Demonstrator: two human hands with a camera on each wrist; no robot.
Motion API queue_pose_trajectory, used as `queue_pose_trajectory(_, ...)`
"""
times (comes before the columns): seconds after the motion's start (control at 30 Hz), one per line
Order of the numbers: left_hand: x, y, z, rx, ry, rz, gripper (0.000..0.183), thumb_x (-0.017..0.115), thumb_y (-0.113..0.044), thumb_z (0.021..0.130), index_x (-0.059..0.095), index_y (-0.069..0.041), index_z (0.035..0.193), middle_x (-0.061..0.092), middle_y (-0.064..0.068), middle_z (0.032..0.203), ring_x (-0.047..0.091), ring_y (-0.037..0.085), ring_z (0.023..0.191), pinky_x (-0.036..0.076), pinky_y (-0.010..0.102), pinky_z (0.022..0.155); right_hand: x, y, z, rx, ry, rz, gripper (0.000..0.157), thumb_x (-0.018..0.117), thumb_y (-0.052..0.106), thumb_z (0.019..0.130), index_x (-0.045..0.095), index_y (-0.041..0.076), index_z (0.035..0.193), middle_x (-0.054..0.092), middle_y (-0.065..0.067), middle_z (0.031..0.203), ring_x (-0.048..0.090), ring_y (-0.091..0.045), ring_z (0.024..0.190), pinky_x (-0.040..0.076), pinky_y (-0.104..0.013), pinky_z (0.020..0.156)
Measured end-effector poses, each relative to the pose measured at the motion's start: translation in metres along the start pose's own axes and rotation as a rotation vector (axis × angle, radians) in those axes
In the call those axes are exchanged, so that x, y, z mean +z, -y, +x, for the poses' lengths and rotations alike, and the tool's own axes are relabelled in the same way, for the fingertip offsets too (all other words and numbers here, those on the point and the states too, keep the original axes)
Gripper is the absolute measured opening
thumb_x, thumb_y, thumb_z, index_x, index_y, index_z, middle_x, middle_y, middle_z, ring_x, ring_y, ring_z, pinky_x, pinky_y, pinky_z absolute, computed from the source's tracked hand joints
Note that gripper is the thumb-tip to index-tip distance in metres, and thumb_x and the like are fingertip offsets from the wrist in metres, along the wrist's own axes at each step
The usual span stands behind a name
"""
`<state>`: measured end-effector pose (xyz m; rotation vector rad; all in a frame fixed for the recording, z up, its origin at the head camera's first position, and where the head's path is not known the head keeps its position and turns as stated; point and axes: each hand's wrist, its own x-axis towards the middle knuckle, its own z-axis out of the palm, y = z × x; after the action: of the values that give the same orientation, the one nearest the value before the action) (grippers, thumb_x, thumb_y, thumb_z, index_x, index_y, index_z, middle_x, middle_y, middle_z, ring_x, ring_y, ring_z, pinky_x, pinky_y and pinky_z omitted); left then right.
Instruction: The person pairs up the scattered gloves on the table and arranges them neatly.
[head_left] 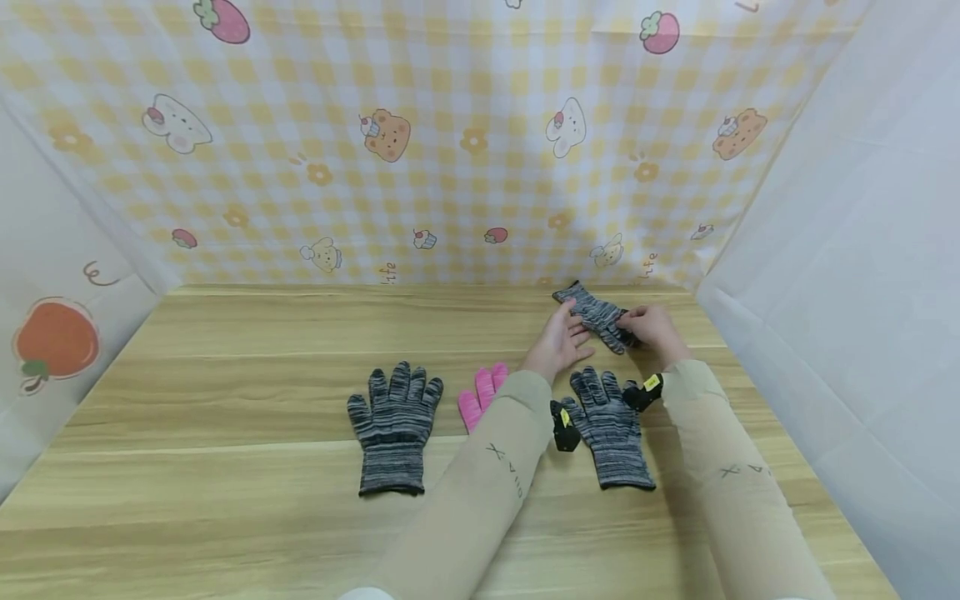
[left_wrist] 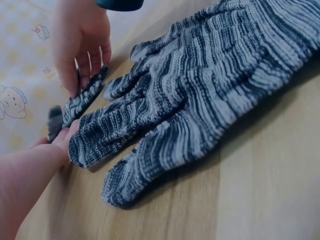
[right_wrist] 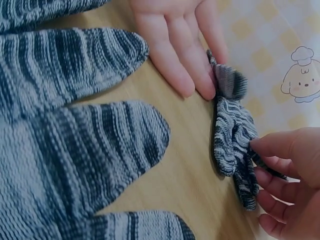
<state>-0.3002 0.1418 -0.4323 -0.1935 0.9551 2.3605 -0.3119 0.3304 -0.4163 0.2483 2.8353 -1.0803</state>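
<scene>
A grey-and-black striped knit glove lies at the back right of the table, at an angle. My right hand pinches its finger end between thumb and fingers. On the other side, my left hand has its palm turned up and fingers extended, with fingertips right at the glove's edge. The right wrist view shows the left hand beside the glove's cuff. Closer to me, a second striped glove lies flat between the forearms, partly covered by the wrist cameras.
Another striped glove lies flat left of centre, fingers pointing away. A pink glove is mostly hidden under the left forearm. A checked cloth hangs behind the wooden table; white cloth stands along the right side.
</scene>
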Motion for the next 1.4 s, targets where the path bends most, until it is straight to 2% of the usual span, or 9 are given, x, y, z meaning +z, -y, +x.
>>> queue_pose_trajectory(0.2,0.000,-0.001,-0.001,0.018,-0.001,0.014,0.072,0.047,-0.040,0.098,0.016,-0.003,0.152,0.016,0.021,0.155,0.016,0.036,0.141,0.023,0.055,0.110,0.002,0.004,-0.003,0.050,-0.024,0.094,0.034,0.055,0.020,0.096,0.057,-0.009,0.113,0.053,-0.024,0.115,0.050,-0.033,0.100,0.045,-0.042,0.086)
queue_pose_trajectory(0.43,0.000,-0.001,-0.003,0.017,0.001,0.040,0.071,0.045,-0.041,0.099,0.021,0.004,0.149,0.016,0.022,0.155,0.018,0.035,0.141,0.024,0.053,0.110,0.001,0.009,-0.007,0.123,-0.092,0.192,0.045,0.055,0.021,0.096,0.048,-0.010,0.127,0.053,-0.020,0.108,0.053,-0.022,0.083,0.046,-0.031,0.070)
queue_pose_trajectory(0.6,0.000,0.001,-0.002,0.038,-0.003,0.045,0.068,0.044,-0.041,0.099,0.027,0.005,0.147,0.017,0.023,0.154,0.018,0.034,0.141,0.024,0.054,0.110,0.000,0.008,-0.008,0.173,-0.097,0.273,0.058,0.052,0.021,0.096,0.032,-0.008,0.142,0.041,-0.027,0.136,0.056,-0.027,0.095,0.047,-0.032,0.079)
queue_pose_trajectory(0.7,0.000,0.001,-0.001,0.067,-0.009,0.037,0.067,0.045,-0.040,0.098,0.031,0.006,0.145,0.019,0.024,0.153,0.020,0.035,0.141,0.024,0.055,0.109,-0.001,0.007,-0.007,0.157,-0.084,0.280,0.060,0.050,0.022,0.097,0.030,-0.008,0.144,0.037,-0.028,0.142,0.057,-0.029,0.099,0.048,-0.034,0.083)
queue_pose_trajectory(0.93,0.002,-0.002,-0.001,0.109,0.008,-0.007,0.063,0.042,-0.039,0.099,0.036,0.006,0.143,0.023,0.023,0.152,0.023,0.037,0.139,0.023,0.051,0.111,-0.003,0.005,-0.007,0.064,-0.047,0.203,0.046,0.052,0.023,0.098,0.050,-0.010,0.130,0.054,-0.023,0.117,0.056,-0.014,0.074,0.050,-0.025,0.066)
queue_pose_trajectory(1.03,0.004,-0.005,-0.001,0.125,0.016,-0.031,0.062,0.042,-0.039,0.100,0.037,0.005,0.142,0.025,0.023,0.151,0.024,0.038,0.138,0.024,0.050,0.111,-0.005,0.005,-0.006,0.057,-0.020,0.222,0.044,0.051,0.022,0.099,0.052,-0.010,0.129,0.059,-0.013,0.093,0.053,-0.010,0.063,0.048,-0.025,0.059)
queue_pose_trajectory(1.17,0.006,-0.008,-0.003,0.140,0.019,-0.083,0.062,0.043,-0.039,0.099,0.037,0.006,0.142,0.027,0.024,0.150,0.027,0.039,0.137,0.025,0.051,0.110,-0.007,0.006,-0.007,0.083,0.002,0.273,0.043,0.052,0.022,0.099,0.053,-0.013,0.124,0.054,0.001,0.064,0.051,-0.008,0.054,0.048,-0.024,0.056)
queue_pose_trajectory(1.3,0.006,-0.009,-0.005,0.152,0.027,-0.119,0.063,0.044,-0.038,0.099,0.036,0.006,0.143,0.025,0.025,0.150,0.026,0.041,0.137,0.025,0.051,0.110,-0.007,0.006,-0.009,0.086,0.016,0.298,0.044,0.052,0.022,0.098,0.053,-0.015,0.123,0.057,0.006,0.064,0.055,-0.006,0.060,0.052,-0.024,0.061)
queue_pose_trajectory(1.4,0.005,-0.010,-0.007,0.158,0.026,-0.132,0.062,0.045,-0.039,0.098,0.039,0.006,0.141,0.025,0.025,0.150,0.026,0.042,0.136,0.026,0.051,0.109,-0.007,0.005,-0.011,0.071,0.045,0.304,0.047,0.051,0.022,0.099,0.049,-0.015,0.128,0.068,-0.001,0.078,0.060,-0.006,0.067,0.055,-0.030,0.073)
